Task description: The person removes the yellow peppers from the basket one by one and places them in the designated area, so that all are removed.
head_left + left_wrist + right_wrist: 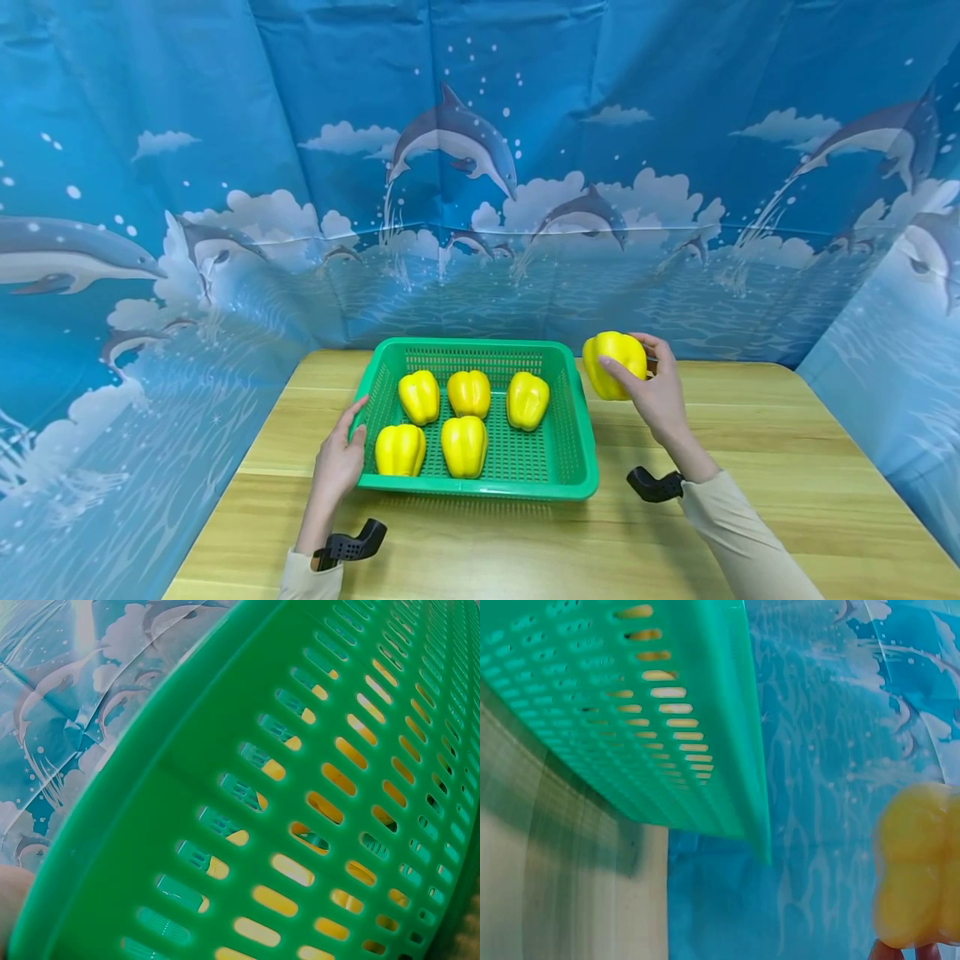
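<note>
Grips a pepper [615, 348] in the right hand [662, 400], raised off the counter [480, 554] and just to the right of the basket [465, 487], with the thumb across the near face and fingers round behind, likely to stop so smooth and bulky a shape from slipping. Rests the left hand [337, 462] at the basket's left rim, presumably to steady that side; impossible to tell how far those fingers curl round or under the edge. Spreads the hands well apart, on opposite sides of the basket, perhaps for bracing with one and carrying with the other. Inside the basket, five more peppers [464, 447]: three towards the back, two towards the front and left, probably contained by the high slotted walls against rolling. Hung behind the basket, a blue dolphin-print curtain [480, 292], probably for screening off the surroundings.
</note>
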Tool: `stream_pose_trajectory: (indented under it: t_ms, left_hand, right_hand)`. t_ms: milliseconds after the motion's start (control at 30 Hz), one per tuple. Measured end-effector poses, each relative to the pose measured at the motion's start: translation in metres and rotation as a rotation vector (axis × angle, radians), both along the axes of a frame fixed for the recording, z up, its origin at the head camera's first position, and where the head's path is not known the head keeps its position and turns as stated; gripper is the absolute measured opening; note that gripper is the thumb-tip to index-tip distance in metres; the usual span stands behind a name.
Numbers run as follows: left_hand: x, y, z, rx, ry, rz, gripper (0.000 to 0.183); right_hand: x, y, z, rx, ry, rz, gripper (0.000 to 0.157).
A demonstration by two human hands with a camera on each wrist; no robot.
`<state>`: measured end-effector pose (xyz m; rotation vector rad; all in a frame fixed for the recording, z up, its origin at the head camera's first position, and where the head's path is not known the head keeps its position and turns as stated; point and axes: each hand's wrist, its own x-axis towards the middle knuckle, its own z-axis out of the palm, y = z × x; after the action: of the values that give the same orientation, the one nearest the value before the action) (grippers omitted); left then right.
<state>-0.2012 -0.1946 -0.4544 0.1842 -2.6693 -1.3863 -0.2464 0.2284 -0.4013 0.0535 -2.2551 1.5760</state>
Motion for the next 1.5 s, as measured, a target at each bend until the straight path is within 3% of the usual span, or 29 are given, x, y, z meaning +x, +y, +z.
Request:
stream_pose_trajectory:
  t_ms: [833, 1067, 1500]
  left_hand:
    - [-0.001, 0.0, 0.001, 0.009, -0.009, -0.007, 0.046]
    - [-0.002, 0.001, 0.002, 0.005, 0.007, -0.01, 0.046]
    - [-0.001, 0.0, 0.001, 0.013, -0.012, 0.003, 0.046]
  right_hand:
    - [-0.019, 0.038, -0.039, 0.055, -0.15, -0.077, 0.078]
    - [-0.024, 0.045, -0.052, 0.105, -0.198, -0.049, 0.08]
    - [-0.031, 0.046, -0.072, 0.103, -0.28, -0.049, 0.086]
